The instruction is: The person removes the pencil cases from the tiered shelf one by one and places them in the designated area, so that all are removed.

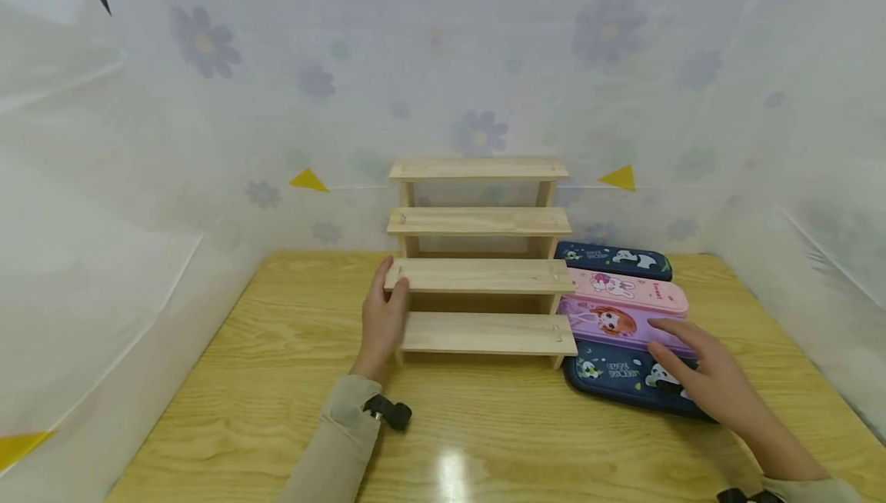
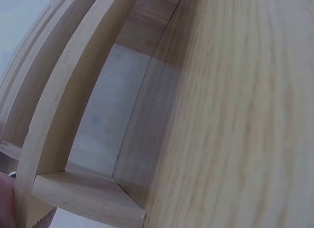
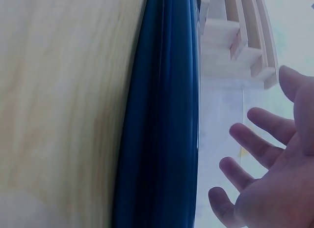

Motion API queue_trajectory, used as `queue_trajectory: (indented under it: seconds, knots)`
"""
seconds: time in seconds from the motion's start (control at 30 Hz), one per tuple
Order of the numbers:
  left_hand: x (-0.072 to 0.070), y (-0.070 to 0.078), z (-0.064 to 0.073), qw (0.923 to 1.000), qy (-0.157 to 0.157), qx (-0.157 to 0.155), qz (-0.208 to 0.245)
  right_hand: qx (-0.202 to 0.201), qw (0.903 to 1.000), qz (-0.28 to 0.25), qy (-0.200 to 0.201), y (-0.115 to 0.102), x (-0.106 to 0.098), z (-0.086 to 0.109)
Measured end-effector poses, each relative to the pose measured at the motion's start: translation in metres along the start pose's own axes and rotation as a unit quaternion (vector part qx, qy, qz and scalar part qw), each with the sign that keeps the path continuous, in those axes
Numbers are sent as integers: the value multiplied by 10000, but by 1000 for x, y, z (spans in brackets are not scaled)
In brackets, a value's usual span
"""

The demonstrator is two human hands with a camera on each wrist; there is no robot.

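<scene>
A stepped wooden display rack (image 1: 477, 276) stands on the table, its plank tiers rising toward the back. My left hand (image 1: 384, 326) grips the rack's left end at the second tier from the bottom, thumb in front; the left wrist view catches only a bit of this hand (image 2: 7, 201) beside the planks. Over the pencil cases to the right, my right hand (image 1: 713, 376) spreads its fingers and holds nothing. Nearest it are a purple pencil case (image 1: 588, 322) with a cartoon girl and a dark blue panda pencil case (image 1: 616, 376), whose right end the hand partly hides.
Behind those lie a pink rabbit pencil case (image 1: 637, 293) and another dark blue panda case (image 1: 609, 257), in a row along the rack's right side. The wood-grain table (image 1: 291, 411) ends against a white flowered curtain (image 1: 415, 72) at the back and sides.
</scene>
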State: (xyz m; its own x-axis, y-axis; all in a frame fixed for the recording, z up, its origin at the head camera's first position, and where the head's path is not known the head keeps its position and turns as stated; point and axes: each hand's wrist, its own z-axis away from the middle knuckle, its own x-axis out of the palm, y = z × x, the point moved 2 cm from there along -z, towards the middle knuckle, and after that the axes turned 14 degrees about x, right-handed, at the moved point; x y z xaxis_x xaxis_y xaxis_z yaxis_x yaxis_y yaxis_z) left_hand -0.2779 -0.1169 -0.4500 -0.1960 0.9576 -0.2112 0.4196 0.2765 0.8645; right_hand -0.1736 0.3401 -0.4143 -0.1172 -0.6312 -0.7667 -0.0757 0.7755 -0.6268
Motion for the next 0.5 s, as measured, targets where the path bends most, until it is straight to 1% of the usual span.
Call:
queue_trajectory:
  seconds: [0.1, 0.33, 0.4, 0.5]
  knots:
    - [-1, 1, 0, 10000, 2, -45, 27, -60, 9997, -236, -30, -8, 6, -6]
    - [-5, 6, -1, 9997, -59, -195, 98, -551, 9972, -509, 10, -27, 17, -20]
    - [-5, 7, -1, 9997, -128, -169, 86, -666, 9963, -538, 76, -31, 20, -24]
    - [-6, 8, -1, 9997, -240, -71, -24, -711, 9959, -560, 58, -38, 25, -29]
